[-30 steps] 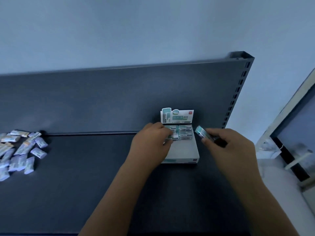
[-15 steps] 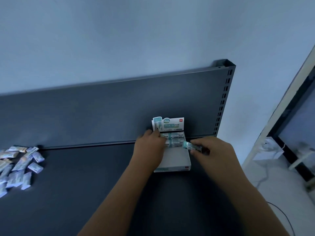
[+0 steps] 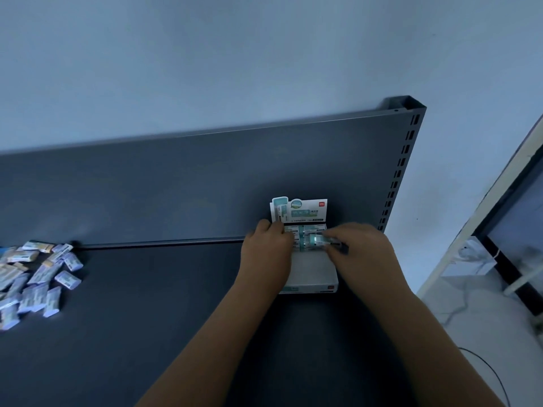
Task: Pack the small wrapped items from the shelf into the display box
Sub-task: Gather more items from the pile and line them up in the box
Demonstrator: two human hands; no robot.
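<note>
Dark shelf point(image 3: 147, 318); at the display box point(image 3: 311, 274), left hand point(image 3: 266, 251) holds packed items point(image 3: 294, 230), right hand point(image 3: 361, 251) pinches a wrapped item point(image 3: 316, 239).

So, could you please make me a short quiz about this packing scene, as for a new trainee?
1. True or false: the right hand pinches a small teal wrapped item over the white cardboard display box.
2. Where on the dark grey metal shelf does the pile of loose wrapped items lie? A: at the far left. B: just right of the box. C: in front of the box, between the arms.
3. Fill in the gap: the left hand rests at the box's ____ side.

Key: 1 true; 2 A; 3 left.
</note>
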